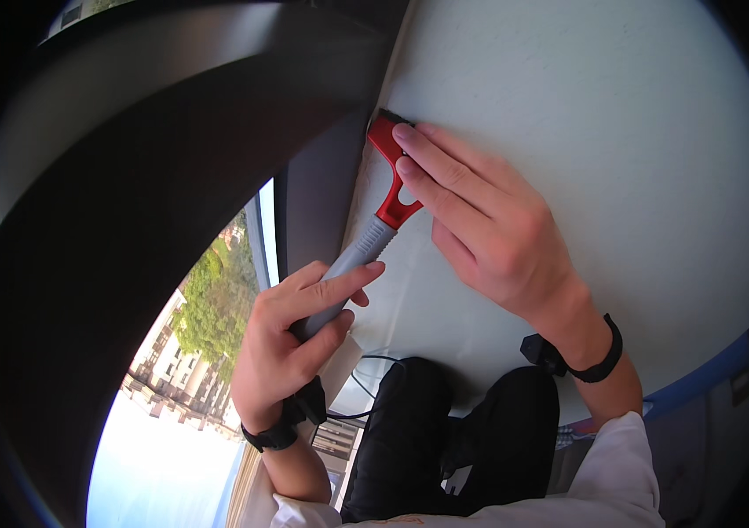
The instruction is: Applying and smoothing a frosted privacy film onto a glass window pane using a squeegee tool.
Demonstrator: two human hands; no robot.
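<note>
A scraper (384, 198) with a red head and a ribbed grey handle slants across the middle of the view. My left hand (295, 317) is wrapped around the lower handle. The fingertips of my right hand (493, 218) press on the red head from the right, near its dark blade end. That blade end lies at the seam where a pale, smooth surface (612, 132) meets a dark frame (328, 158). The blade's edge is too small to make out. Pale ragged residue runs along the seam beside the head.
Left of the frame, a window (216, 317) shows a tree and buildings outside. Below are my knees in black trousers (394, 435), with a thin black cable (364, 416) beside them. Each wrist wears a black strap with a small device. A blue edge (704, 373) curves at the lower right.
</note>
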